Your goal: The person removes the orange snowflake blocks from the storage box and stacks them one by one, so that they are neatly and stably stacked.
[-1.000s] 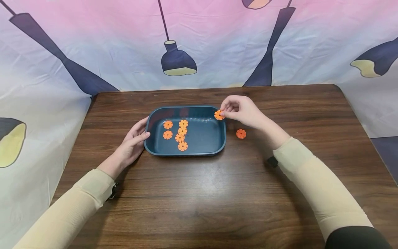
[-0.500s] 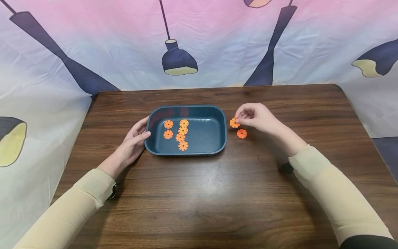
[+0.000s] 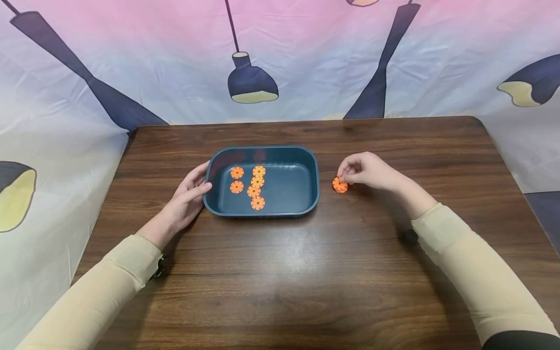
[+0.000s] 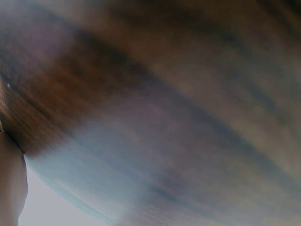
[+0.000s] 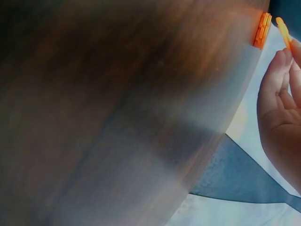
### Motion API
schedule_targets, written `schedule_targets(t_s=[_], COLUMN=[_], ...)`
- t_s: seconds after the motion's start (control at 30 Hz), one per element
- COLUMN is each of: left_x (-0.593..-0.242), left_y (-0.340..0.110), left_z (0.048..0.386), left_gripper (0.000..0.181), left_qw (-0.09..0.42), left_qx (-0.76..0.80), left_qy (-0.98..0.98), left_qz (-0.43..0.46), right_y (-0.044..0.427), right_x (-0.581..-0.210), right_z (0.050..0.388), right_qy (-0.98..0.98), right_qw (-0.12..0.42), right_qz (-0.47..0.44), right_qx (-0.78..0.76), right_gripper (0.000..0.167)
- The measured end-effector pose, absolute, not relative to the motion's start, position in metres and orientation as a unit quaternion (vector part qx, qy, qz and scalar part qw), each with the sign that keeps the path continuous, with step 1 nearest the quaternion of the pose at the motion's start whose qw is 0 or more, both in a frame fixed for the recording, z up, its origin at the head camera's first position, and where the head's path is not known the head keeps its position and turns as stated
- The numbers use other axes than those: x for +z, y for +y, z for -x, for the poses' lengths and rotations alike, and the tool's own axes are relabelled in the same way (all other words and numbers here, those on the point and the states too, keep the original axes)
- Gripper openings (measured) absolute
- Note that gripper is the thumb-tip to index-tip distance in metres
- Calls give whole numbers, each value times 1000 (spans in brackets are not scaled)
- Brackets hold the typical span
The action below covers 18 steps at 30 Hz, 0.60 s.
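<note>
My right hand pinches an orange notched plastic disc between thumb and fingertips. Just below it on the table stands a small stack of similar orange discs; the right wrist view shows a narrow gap between the two. At the left end of a dark blue rectangular tray, my left hand grips the side, its thumb on the rim and its fingers along the outside. Inside the tray lie two separate orange discs and, beside them, a column of several overlapping lighter orange discs.
The tray rests on a brown wood-grain table, left of the disc stack. Behind the table hangs a cloth backdrop printed with dark lamps. The left wrist view shows mostly blurred tabletop.
My right hand has carried its disc from the tray's right rim rightward and nearer to me, over the stack. Left hand and tray have stayed put.
</note>
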<state>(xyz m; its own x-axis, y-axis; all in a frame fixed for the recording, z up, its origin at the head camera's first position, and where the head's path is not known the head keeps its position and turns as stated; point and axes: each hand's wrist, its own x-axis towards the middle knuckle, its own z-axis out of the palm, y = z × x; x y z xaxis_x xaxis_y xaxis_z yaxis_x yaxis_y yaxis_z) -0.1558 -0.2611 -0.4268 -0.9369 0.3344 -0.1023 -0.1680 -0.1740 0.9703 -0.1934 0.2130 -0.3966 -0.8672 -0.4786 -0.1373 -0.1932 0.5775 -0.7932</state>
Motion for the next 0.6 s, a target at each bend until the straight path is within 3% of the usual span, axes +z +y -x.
schedule_targets(t_s=[0.6], left_x=[-426], left_y=[-261], left_z=[156], left_gripper=[57], left_qw=[168], left_qx=[766], left_qy=[617], left_qz=[-64], right_y=[212], right_x=[-409], right_z=[201], right_qy=[895], right_qw=[167], right_qz=[212], right_qx=[-356], right_gripper=[4])
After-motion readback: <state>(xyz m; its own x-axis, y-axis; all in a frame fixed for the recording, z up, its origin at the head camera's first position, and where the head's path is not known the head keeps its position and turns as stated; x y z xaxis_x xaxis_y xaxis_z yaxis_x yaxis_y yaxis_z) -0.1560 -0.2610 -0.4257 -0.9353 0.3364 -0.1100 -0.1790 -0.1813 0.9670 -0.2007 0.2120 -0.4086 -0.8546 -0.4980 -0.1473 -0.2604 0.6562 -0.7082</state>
